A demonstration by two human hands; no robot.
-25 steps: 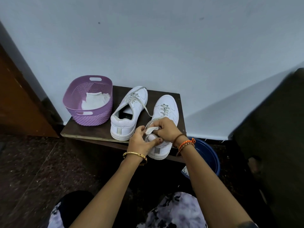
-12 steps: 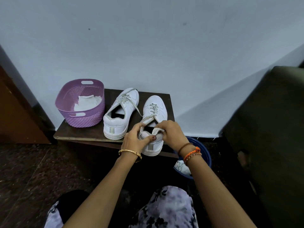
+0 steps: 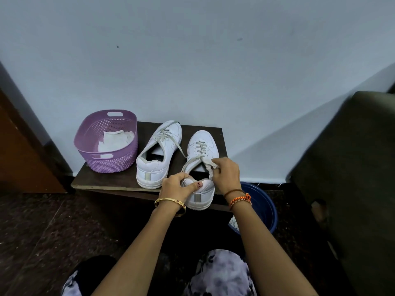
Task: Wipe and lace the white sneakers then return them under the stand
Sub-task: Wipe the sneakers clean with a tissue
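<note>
Two white sneakers stand side by side on a dark wooden stand (image 3: 106, 182), toes to the wall. The left sneaker (image 3: 159, 152) is untouched, its grey laces loose. My left hand (image 3: 178, 188) grips the heel of the right sneaker (image 3: 202, 146), thumb across the back. My right hand (image 3: 227, 175) holds a crumpled white wipe (image 3: 210, 166) against the right side of that shoe's collar. The shoe's heel juts over the stand's front edge.
A purple perforated basket (image 3: 113, 161) with white wipes inside sits on the stand's left end. A blue bucket (image 3: 263, 208) stands on the floor at the right, beside a dark upholstered seat (image 3: 350, 178). A brown door (image 3: 19, 150) is at the left.
My right hand with the wipe has shifted from the shoe's heel top to the right side of the collar. The left hand keeps its hold on the heel. The camera view has shifted.
</note>
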